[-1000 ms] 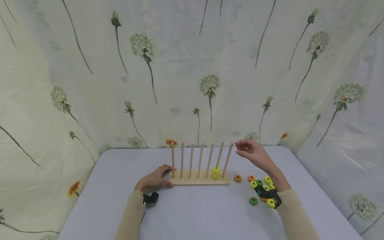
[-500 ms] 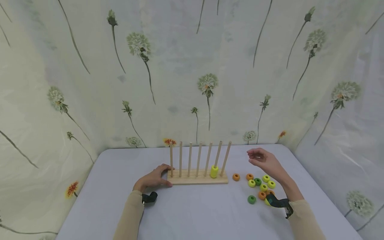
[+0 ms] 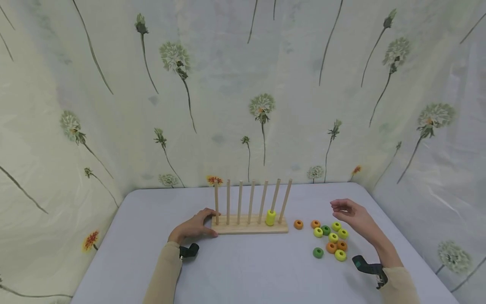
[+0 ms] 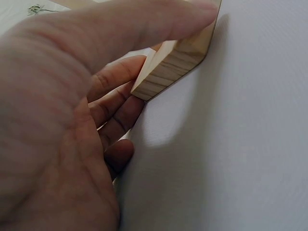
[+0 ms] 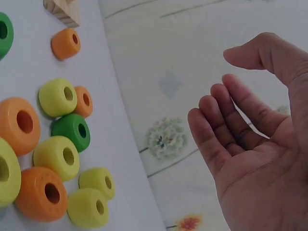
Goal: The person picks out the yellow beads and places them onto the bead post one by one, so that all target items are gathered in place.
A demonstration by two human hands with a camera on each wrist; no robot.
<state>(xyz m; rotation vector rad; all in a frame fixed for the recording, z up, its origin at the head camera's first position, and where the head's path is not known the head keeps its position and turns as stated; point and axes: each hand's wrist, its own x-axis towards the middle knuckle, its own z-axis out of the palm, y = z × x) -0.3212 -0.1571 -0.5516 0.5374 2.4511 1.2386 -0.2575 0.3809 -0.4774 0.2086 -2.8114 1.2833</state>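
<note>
Gripping the peg rack (image 3: 243,230) with the left hand (image 3: 193,227) at lower centre, head view. Holding the right hand (image 3: 354,214), thumb and fingers apart, near loose beads (image 3: 333,241) (yellow, orange, green), lower right.

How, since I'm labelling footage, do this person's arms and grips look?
The left sleeve and right sleeve are plain beige. The left grip and right grip wear no gloves. A black, angular left device and right device sit at the wrists, the right one bearing a small greenish patch.
</note>
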